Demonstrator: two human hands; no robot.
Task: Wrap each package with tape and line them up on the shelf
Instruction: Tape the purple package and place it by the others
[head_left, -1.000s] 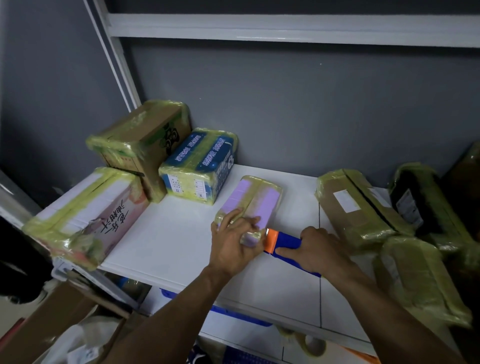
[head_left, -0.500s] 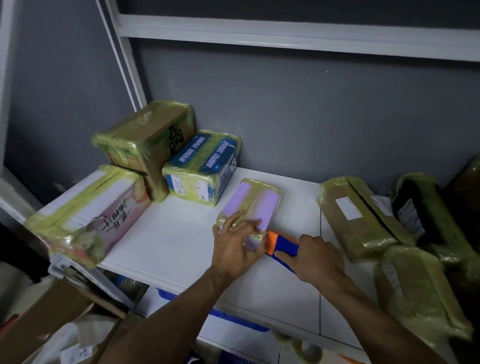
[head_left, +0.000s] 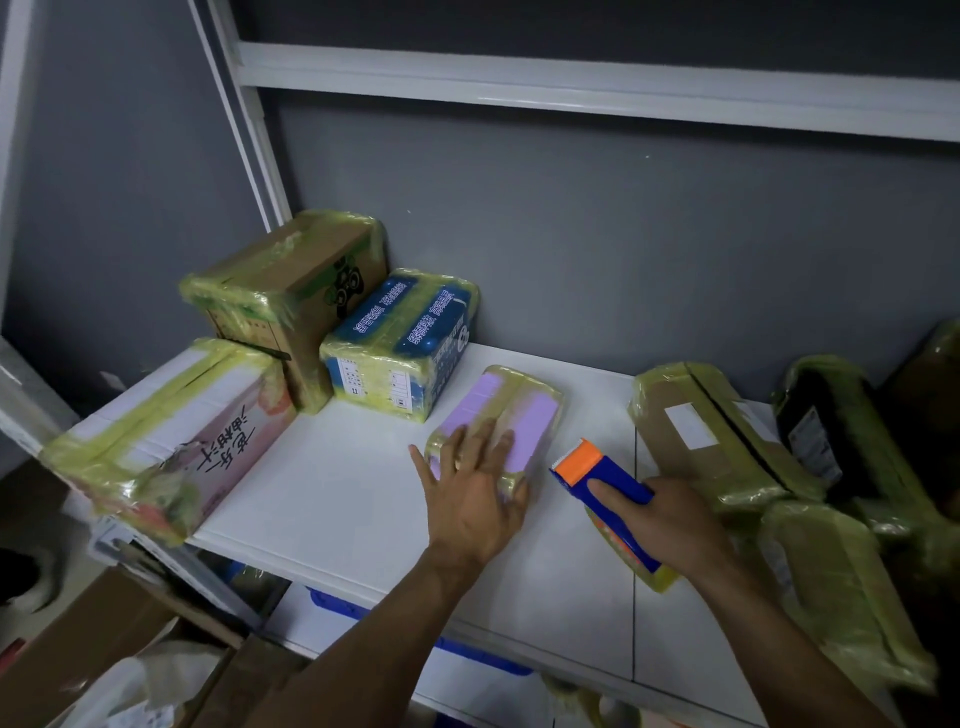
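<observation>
A small purple package (head_left: 511, 410) wrapped in yellowish tape lies on the white shelf (head_left: 332, 499), near its middle. My left hand (head_left: 475, 486) rests flat on the package's near end, fingers spread. My right hand (head_left: 667, 525) grips a blue and orange tape dispenser (head_left: 602, 475) with a yellow tape roll, just right of the package and apart from it. Taped packages stand at the left: a brown box (head_left: 291, 291), a blue box (head_left: 402, 343) and a white and pink box (head_left: 171, 441).
Several more taped parcels are piled at the shelf's right end, among them a brown one (head_left: 711, 431) and a black one (head_left: 826, 421). A grey wall is behind, with an upper shelf beam (head_left: 597, 88) overhead. Cardboard and bags lie below at the left.
My right hand has pulled the tape dispenser away from the purple package, to the right. My left hand has flattened on the package's near end.
</observation>
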